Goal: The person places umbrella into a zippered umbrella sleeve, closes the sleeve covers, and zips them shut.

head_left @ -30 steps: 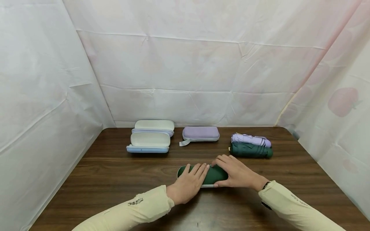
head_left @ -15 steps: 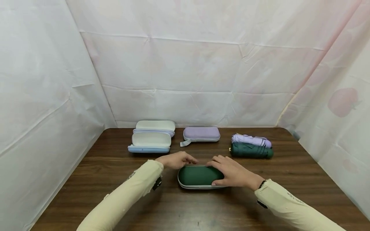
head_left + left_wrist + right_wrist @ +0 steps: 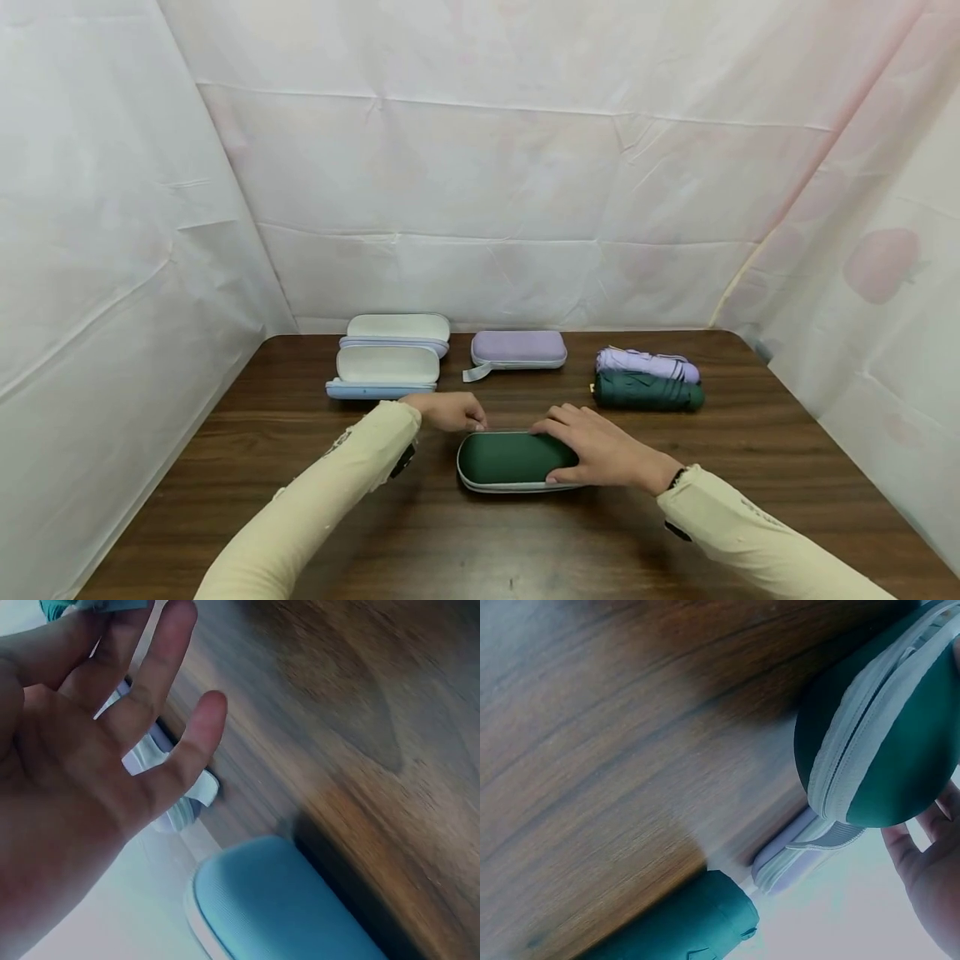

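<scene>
Near the middle of the desk (image 3: 517, 546) lies a green zippered case (image 3: 506, 458) — the right hand (image 3: 603, 450) grips its right end, thumb in front, fingers behind. At its back left edge, the left hand (image 3: 452, 412) pinches a pale tab (image 3: 121, 604), its outer fingers spread. Behind sit two open cases (image 3: 387, 364), a closed purple case (image 3: 519, 347) and two folded umbrellas (image 3: 648, 389).

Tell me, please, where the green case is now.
In the head view, the green case lies low, just right of centre, in front of the closed purple case, gripped by the right hand with the left hand at its far left edge.
</scene>
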The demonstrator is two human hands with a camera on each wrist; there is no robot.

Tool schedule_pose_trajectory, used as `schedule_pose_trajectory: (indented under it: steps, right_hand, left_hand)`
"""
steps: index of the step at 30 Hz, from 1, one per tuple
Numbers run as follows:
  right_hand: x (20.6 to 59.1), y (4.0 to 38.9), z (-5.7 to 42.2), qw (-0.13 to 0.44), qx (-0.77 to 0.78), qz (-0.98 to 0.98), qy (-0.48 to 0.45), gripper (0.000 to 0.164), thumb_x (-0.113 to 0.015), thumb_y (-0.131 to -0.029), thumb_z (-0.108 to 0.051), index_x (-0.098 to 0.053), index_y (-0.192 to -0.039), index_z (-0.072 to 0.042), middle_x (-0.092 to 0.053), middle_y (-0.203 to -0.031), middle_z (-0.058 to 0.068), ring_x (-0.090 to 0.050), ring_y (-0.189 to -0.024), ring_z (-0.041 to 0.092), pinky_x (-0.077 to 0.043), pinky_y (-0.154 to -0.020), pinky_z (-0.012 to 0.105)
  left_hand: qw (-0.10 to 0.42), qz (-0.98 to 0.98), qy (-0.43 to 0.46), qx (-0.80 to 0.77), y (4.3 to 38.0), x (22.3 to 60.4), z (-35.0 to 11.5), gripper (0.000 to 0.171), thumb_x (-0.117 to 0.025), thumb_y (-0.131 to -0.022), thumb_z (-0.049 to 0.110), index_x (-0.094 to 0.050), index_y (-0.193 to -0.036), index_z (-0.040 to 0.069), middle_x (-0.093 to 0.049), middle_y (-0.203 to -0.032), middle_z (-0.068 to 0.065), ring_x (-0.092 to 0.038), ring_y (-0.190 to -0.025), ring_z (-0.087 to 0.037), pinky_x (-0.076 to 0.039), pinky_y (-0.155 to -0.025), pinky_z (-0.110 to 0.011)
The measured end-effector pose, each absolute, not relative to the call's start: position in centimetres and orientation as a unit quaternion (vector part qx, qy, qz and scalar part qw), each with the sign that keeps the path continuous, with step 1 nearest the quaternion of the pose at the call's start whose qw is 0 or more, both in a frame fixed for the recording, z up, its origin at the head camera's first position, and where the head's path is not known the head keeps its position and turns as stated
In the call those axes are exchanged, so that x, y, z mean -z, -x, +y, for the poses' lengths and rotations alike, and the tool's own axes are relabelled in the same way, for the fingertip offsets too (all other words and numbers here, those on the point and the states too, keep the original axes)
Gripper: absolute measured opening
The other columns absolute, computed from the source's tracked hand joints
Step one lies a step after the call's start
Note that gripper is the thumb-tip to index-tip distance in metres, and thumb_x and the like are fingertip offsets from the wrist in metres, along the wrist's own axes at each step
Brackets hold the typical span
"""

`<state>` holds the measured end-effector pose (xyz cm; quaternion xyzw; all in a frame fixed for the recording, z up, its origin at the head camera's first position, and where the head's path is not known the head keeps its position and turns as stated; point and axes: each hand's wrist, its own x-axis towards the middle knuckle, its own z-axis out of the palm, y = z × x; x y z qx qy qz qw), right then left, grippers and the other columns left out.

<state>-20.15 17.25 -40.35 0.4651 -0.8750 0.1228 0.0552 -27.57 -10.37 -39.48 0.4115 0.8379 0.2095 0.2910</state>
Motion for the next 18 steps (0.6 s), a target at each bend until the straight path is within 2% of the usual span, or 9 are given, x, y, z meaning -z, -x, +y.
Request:
schedule_pose_trajectory:
  steps: [6,9,14,18]
  right_hand:
    - [40.2,20.2,17.2,0.050,-0.121,-0.877,-0.463,0.060,-0.073,-0.080,-0.049,-0.055,-0.128,-0.018,-0.051,-0.109,-0.007,-0.046,-0.095,0.010,-0.041,-0.078,0.035]
    - [40.1,20.2,17.2,0.041,-0.118,-0.879,-0.459,0.061,-0.072,-0.080,-0.050,-0.055,-0.129,-0.018,-0.050,-0.109,-0.007,-0.046,-0.096,0.010,-0.041,-0.079,0.035]
    - [40.0,20.2,17.1,0.026,-0.116,-0.882,-0.455,0.061,-0.071,-0.081,-0.050,-0.055,-0.130,-0.018,-0.051,-0.111,-0.006,-0.047,-0.098,0.010,-0.041,-0.081,0.037]
    - [39.8,20.1,17.1,0.021,-0.117,-0.886,-0.447,0.059,-0.071,-0.082,-0.050,-0.056,-0.129,-0.018,-0.052,-0.111,-0.007,-0.047,-0.099,0.010,-0.042,-0.082,0.038]
  left_hand:
    - [0.317,0.835,-0.379,-0.241,27.2,39.4,-11.4,0.020,-0.053,-0.093,-0.005,-0.071,-0.096,0.005,-0.062,-0.085,0.004,-0.050,-0.073,-0.008,-0.042,-0.063,-0.020]
    - [0.311,0.839,-0.375,-0.242,27.0,39.4,-11.6,0.018,-0.056,-0.092,-0.006,-0.071,-0.092,0.004,-0.063,-0.083,0.005,-0.050,-0.073,-0.006,-0.043,-0.064,-0.020]
    - [0.231,0.872,-0.386,-0.193,26.3,40.0,-11.8,0.016,-0.058,-0.092,0.000,-0.070,-0.087,0.009,-0.060,-0.078,0.007,-0.048,-0.068,-0.005,-0.043,-0.063,-0.022]
    - [0.142,0.897,-0.403,-0.114,25.5,40.1,-12.1,0.013,-0.059,-0.093,0.010,-0.070,-0.088,0.014,-0.061,-0.079,0.010,-0.052,-0.070,-0.004,-0.047,-0.075,-0.031]
